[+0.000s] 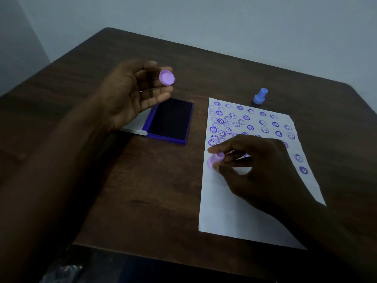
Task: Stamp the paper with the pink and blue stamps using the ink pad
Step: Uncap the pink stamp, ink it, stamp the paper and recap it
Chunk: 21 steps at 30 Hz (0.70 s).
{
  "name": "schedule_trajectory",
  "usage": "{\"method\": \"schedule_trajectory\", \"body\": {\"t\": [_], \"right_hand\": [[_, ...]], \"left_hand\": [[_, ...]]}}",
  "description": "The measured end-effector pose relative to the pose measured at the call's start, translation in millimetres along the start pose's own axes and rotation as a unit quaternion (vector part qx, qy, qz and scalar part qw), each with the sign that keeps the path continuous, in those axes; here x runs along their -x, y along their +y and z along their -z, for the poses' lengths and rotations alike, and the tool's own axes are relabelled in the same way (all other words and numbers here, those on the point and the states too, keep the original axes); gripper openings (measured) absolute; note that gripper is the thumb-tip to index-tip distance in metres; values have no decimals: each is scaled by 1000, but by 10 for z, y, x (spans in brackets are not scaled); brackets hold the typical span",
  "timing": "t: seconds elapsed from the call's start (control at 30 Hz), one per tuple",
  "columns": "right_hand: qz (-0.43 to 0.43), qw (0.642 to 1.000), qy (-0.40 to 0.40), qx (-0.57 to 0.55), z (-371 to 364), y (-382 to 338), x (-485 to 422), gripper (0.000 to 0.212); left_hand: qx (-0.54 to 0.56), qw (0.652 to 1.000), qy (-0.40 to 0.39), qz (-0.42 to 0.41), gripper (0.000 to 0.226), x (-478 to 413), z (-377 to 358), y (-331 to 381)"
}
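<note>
My right hand [263, 170] pinches the pink stamp [215, 160] between thumb and fingers, over the left edge of the white paper [234, 211]. The paper's upper half carries several purple smiley and flower prints. My left hand [130, 92] is raised above the table with the round pink cap [166, 78] held at its fingertips. The open ink pad [171, 121], dark with a purple case, lies just below that hand, left of the paper. The blue stamp [260, 96] stands upright beyond the paper's top edge, untouched.
Everything rests on a dark brown wooden table [132, 190] set against a pale wall [224, 21]. The ink pad's grey lid [135, 127] lies folded open to the left of the pad, partly hidden by my left hand.
</note>
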State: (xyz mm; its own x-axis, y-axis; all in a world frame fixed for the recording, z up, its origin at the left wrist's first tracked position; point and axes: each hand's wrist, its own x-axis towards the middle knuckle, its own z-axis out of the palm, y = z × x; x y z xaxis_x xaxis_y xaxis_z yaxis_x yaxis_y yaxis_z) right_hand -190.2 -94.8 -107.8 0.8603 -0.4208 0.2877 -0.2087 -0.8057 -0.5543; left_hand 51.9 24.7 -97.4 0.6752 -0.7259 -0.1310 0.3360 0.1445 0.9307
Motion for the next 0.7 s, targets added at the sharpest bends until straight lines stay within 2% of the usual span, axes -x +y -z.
{"method": "schedule_trajectory", "body": {"t": [0.43,0.5,0.57,0.63,0.7], "right_hand": [[27,1000,-3,-3,-26,37,20,9],[11,997,21,-69,5,52,32,14],[-9,982,93,-165,85,70,1,18],[-33,953,165,-253,186,102,-55,19],[-77,919,180,-341,275,139,-96,22]], "left_hand": [[4,1000,5,3,26,52,-24,27],[6,1000,4,1,25,61,-15,30],[7,1000,6,3,26,68,-7,34],[10,1000,6,5,26,72,-6,30],[12,1000,0,8,26,68,-23,21]]}}
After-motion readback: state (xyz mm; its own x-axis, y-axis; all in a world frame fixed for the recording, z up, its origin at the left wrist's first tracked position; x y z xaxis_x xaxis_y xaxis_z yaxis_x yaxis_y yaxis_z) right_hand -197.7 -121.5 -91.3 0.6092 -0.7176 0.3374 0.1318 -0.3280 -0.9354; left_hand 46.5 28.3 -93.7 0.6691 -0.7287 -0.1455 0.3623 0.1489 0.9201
